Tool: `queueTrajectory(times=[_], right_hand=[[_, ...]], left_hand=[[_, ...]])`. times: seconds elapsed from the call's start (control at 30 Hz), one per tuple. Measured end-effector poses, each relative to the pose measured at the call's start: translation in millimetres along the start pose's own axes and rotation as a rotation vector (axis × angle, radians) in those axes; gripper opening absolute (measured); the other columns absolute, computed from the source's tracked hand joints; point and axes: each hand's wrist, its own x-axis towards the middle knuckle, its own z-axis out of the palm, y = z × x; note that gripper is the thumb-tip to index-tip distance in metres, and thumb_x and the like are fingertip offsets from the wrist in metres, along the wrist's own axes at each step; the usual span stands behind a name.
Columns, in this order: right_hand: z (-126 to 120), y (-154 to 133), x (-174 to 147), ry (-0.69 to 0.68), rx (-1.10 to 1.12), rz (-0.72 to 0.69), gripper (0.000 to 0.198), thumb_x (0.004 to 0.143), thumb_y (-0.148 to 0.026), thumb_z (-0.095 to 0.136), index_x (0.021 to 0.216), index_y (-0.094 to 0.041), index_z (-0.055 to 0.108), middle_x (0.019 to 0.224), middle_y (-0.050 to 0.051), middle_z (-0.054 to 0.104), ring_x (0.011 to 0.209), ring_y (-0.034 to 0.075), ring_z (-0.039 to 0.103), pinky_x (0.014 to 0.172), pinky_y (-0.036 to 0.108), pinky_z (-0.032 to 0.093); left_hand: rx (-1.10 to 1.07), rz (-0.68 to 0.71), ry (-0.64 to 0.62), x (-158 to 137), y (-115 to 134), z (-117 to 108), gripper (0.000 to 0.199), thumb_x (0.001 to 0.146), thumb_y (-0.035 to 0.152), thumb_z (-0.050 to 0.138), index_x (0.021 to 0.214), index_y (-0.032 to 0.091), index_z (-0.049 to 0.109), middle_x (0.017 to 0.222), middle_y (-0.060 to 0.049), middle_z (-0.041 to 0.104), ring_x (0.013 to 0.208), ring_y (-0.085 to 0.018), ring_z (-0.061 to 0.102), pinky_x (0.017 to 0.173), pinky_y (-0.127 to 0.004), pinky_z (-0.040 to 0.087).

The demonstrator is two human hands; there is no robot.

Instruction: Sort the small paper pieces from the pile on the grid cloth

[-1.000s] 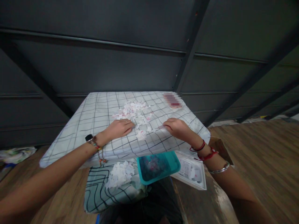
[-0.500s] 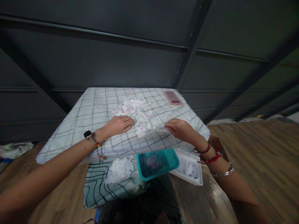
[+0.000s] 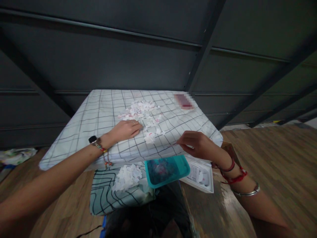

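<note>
Beyond the teal tub (image 3: 183, 165), paper scraps (image 3: 141, 109) are lying loose; to its left, the left hand (image 3: 126, 130) is resting beside them, grip unclear; rightward, the right hand (image 3: 198, 142) is pinching narrowly, contents unclear. Light, single pinches are likely working best.

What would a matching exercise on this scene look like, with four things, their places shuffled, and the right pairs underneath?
Things:
1. Far heap of small white paper scraps
2. Turquoise rectangular plastic tub
3. Open white rectangular box
4. Rounded black-faced wristwatch

Places:
A. On the brown wooden surface
B. At the wrist of the left hand
C. On the white cloth with dark grid lines
D. Between the box and the pale green fabric with black lines, as pictured

Right pairs: 1-C, 2-D, 3-A, 4-B
</note>
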Motion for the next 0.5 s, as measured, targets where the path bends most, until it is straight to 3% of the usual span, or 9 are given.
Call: queueTrajectory(times=[0.17, 0.3, 0.5], right_hand=[[14.6, 3.1, 13.1, -0.016, -0.03, 0.189, 0.019, 0.086, -0.016, 0.044, 0.088, -0.014, 0.062, 0.073, 0.005, 0.059, 0.072, 0.014, 0.052, 0.063, 0.024, 0.039], [22.0, 3.0, 17.3, -0.091, -0.035, 0.176, 0.021, 0.087, -0.017, 0.042, 0.085, -0.014, 0.062, 0.074, 0.006, 0.059, 0.072, 0.015, 0.053, 0.063, 0.025, 0.039], [12.2, -1.4, 7.3, -0.11, 0.167, 0.114, 0.018, 0.087, -0.018, 0.043, 0.092, -0.015, 0.061, 0.083, 0.006, 0.061, 0.077, 0.013, 0.056, 0.068, 0.024, 0.042]], left_hand=[[0.002, -0.005, -0.006, -0.5, -0.3, 0.3, 0.024, 0.089, 0.024, 0.035, 0.093, 0.018, 0.058, 0.087, -0.004, 0.062, 0.078, -0.015, 0.058, 0.064, -0.025, 0.043], [0.012, -0.005, -0.003, -1.0, -0.6, 0.9, 0.025, 0.089, 0.024, 0.034, 0.092, 0.018, 0.058, 0.087, -0.004, 0.063, 0.077, -0.015, 0.058, 0.062, -0.025, 0.043], [0.033, -0.008, -0.011, 0.0, 0.6, -1.1, 0.024, 0.089, 0.024, 0.035, 0.092, 0.019, 0.058, 0.088, -0.003, 0.062, 0.075, -0.015, 0.058, 0.061, -0.026, 0.043]])
